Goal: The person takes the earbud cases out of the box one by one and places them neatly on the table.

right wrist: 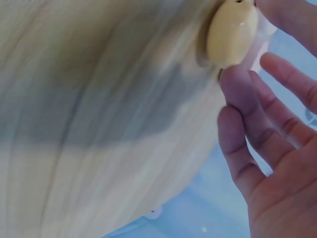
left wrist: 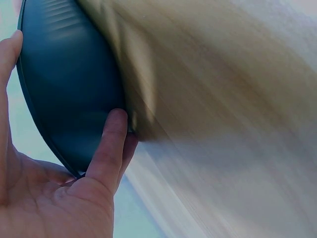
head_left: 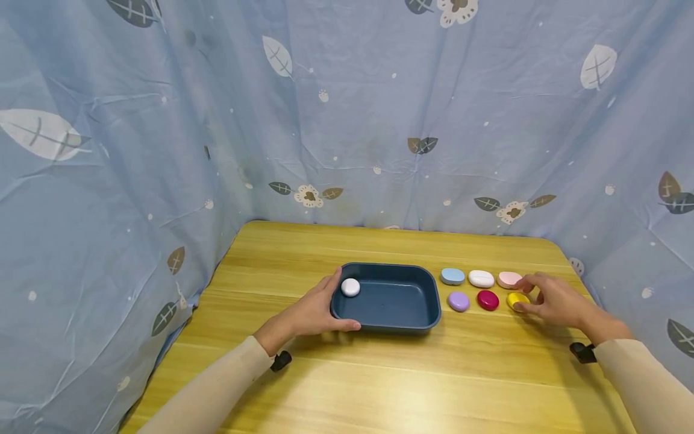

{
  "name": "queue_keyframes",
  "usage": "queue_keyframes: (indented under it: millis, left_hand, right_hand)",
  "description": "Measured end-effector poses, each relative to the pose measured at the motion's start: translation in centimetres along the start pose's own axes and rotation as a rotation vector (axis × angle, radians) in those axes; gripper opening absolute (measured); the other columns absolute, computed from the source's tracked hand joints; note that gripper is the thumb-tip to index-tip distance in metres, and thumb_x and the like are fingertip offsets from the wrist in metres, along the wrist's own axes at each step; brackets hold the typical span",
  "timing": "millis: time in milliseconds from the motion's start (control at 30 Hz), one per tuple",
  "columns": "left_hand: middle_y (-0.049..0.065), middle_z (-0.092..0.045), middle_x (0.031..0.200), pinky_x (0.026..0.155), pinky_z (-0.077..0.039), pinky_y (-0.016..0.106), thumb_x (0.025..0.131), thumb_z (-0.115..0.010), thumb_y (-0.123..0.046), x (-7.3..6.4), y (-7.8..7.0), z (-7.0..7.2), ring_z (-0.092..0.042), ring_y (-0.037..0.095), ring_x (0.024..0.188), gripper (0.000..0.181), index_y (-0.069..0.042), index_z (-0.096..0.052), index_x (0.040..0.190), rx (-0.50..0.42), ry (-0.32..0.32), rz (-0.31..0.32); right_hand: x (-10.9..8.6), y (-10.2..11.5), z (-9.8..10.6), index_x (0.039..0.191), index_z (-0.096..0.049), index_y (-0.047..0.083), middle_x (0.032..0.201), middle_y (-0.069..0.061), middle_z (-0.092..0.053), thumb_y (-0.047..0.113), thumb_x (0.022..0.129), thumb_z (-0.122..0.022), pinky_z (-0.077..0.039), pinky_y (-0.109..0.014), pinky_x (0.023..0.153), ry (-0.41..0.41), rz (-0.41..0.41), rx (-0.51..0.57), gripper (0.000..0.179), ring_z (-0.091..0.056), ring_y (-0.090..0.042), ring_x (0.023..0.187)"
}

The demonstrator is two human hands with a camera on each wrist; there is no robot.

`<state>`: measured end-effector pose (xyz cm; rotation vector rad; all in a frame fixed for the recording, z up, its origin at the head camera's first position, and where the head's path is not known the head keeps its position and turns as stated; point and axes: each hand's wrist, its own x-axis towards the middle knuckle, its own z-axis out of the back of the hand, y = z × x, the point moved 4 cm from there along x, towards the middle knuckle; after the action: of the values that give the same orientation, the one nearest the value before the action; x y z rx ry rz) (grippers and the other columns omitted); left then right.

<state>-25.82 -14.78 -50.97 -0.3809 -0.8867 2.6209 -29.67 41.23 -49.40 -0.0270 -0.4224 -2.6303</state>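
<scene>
My left hand (head_left: 314, 306) grips the left end of a dark blue rectangular tray (head_left: 401, 328), thumb along the near side and fingers at the far side. The tray's outer wall (left wrist: 74, 89) fills much of the left wrist view. Inside its left end lies a white rounded piece (head_left: 350, 287). At the right, my right hand (head_left: 558, 301) pinches a small glossy yellow rounded piece (head_left: 515, 300) that rests on the table. In the right wrist view the thumb meets one end of the yellow piece (right wrist: 232, 34); the index fingertip is cut off.
Light blue (head_left: 452, 276), white (head_left: 481, 278) and pink ovals (head_left: 508, 279) form the back row right of the tray. Purple (head_left: 458, 301) and dark red rounded pieces (head_left: 488, 300) lie before them. A patterned blue curtain (head_left: 379, 120) borders the wooden table (head_left: 379, 386).
</scene>
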Motion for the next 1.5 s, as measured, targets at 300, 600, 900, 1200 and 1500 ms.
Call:
queue_keyframes:
  millis: [300, 600, 900, 1200, 1500]
  left_hand:
    - [0.02, -0.022, 0.195, 0.137, -0.045, 0.067, 0.09, -0.091, -0.077, -0.1, 0.0, 0.2, -0.039, 0.046, 0.176, 0.145, -0.022, -0.002, 0.19, -0.005, 0.011, 0.005]
    - [0.02, -0.023, 0.195, 0.136, -0.045, 0.067, 0.091, -0.091, -0.076, -0.1, -0.3, 0.1, -0.04, 0.046, 0.176, 0.144, -0.019, -0.003, 0.19, -0.014, 0.011, 0.0]
    - [0.02, -0.023, 0.195, 0.136, -0.045, 0.067, 0.091, -0.091, -0.076, -0.1, -0.4, 0.2, -0.039, 0.045, 0.176, 0.144, -0.021, -0.003, 0.19, -0.013, 0.007, 0.004]
    - [0.02, -0.024, 0.194, 0.137, -0.046, 0.066, 0.091, -0.091, -0.076, 0.0, -0.2, 0.2, -0.04, 0.045, 0.176, 0.144, -0.02, -0.003, 0.19, -0.003, 0.004, 0.005]
    - [0.019, -0.026, 0.194, 0.136, -0.046, 0.066, 0.091, -0.092, -0.074, 0.1, -0.3, 0.2, -0.043, 0.044, 0.174, 0.145, -0.02, -0.001, 0.19, -0.002, 0.016, 0.009]
  right_hand:
    - [1.9, 3.4, 1.5, 0.125, -0.083, 0.009, 0.106, -0.004, -0.075, 0.023, 0.095, -0.099, -0.051, -0.025, 0.065, -0.136, 0.105, -0.059, 0.037, -0.052, 0.007, 0.072]
    - [5.0, 9.0, 3.1, 0.138, -0.079, 0.01, 0.124, -0.008, -0.078, 0.024, 0.101, -0.095, -0.057, -0.027, 0.07, -0.069, 0.154, -0.053, 0.043, -0.064, 0.0, 0.081]
    - [8.6, 14.2, 2.5, 0.144, -0.079, 0.013, 0.132, -0.007, -0.076, 0.024, 0.102, -0.093, -0.062, -0.029, 0.075, -0.022, 0.27, -0.048, 0.046, -0.072, -0.009, 0.087]
    - [12.5, 19.7, -0.3, 0.151, -0.075, 0.014, 0.136, -0.01, -0.073, 0.029, 0.106, -0.091, -0.067, -0.036, 0.085, 0.069, 0.403, -0.011, 0.051, -0.078, -0.016, 0.095]
    - [15.3, 24.4, -3.3, 0.163, -0.068, 0.018, 0.153, -0.014, -0.068, 0.037, 0.111, -0.084, -0.068, -0.038, 0.095, 0.247, 0.471, 0.02, 0.058, -0.078, -0.025, 0.107]
